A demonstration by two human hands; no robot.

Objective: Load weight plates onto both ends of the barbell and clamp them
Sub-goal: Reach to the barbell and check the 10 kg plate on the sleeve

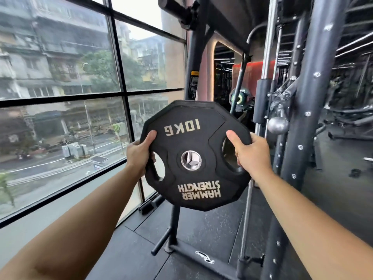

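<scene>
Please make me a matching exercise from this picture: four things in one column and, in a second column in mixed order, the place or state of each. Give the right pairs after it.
Things
1. weight plate
2. left hand
3. right hand
4. window

Places or states
a. grips the plate's right side
b. held up in the air, lettering upside down
c. fills the left of the view
d. grips the plate's left side

Pairs: 1-b, 2-d, 3-a, 4-c.
</scene>
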